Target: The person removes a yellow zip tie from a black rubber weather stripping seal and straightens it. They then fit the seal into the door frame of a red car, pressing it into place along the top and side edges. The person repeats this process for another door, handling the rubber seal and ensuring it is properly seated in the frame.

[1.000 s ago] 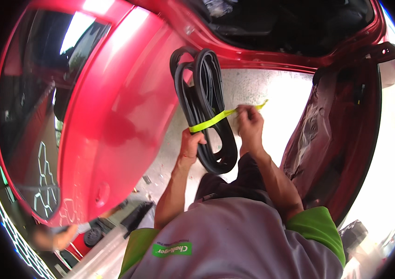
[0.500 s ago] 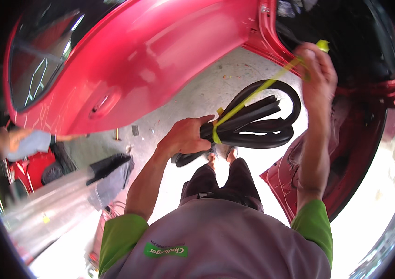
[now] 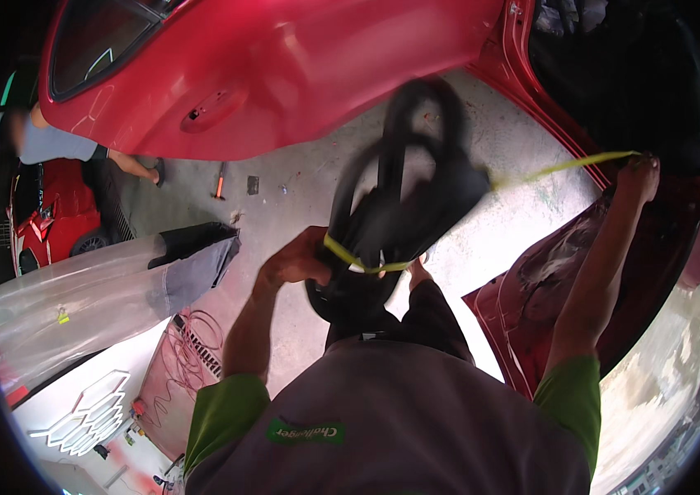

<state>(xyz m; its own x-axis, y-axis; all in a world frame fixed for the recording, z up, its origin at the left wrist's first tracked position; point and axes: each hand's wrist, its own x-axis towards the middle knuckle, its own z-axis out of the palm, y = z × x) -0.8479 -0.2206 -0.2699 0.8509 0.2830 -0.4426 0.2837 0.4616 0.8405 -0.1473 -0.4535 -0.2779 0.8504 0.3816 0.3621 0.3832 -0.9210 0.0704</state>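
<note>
A looped bundle of black rubber weatherstrip (image 3: 428,210), blurred by motion, hangs in front of my legs. My left hand (image 3: 296,257) is closed around its lower left side. Yellow tape (image 3: 564,167) wraps the bundle near that hand, and a stretch of it runs taut from the bundle's right side. Out to the right, beside the car's opening, my right hand (image 3: 640,175) is closed on the far end of the tape, arm nearly straight.
A red car door panel (image 3: 276,91) spans the top, and another red door (image 3: 523,289) stands at right. On the left are a plastic-wrapped long part (image 3: 78,285), an orange-handled tool (image 3: 219,181) on the floor, a coiled hose (image 3: 193,351) and a person (image 3: 61,144).
My right hand has moved right and down, drawing the tape out longer. The bundle has swung, its loops now pointing up toward the door panel. My left hand still grips it.
</note>
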